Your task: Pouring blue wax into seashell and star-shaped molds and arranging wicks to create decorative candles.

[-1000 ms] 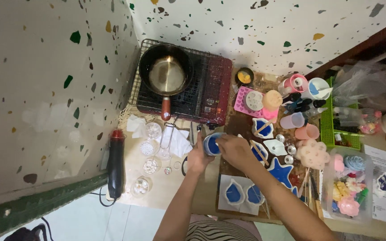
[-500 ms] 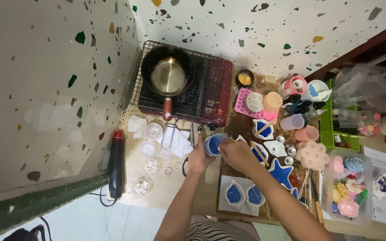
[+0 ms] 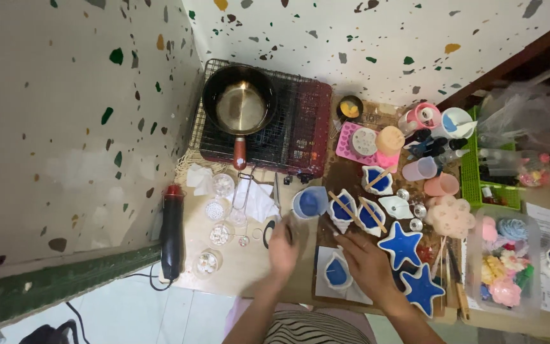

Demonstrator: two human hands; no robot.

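Compared with the frame half a second earlier, both hands were found drawn back from the round cup of blue liquid [image 3: 309, 202], which had been held between them. The cup was left standing free on the worktop [image 3: 243, 267], just below the red stove [image 3: 300, 130] and beside two shell-shaped moulds [image 3: 356, 213] filled with blue, each crossed by a wooden stick.

The left hand [image 3: 283, 245] was recorded below the cup, motion-blurred, apart from it; whether its grip was wide or closed could not be told. The right hand [image 3: 367, 261] was seen flat, fingers spread, nothing held, between the shell moulds and a smaller blue-filled mould [image 3: 337, 272] on white paper.

The black pan [image 3: 240, 102] on the stove, the blue star moulds [image 3: 412, 264] and the black-and-red heat gun [image 3: 172, 232] were unchanged in position.
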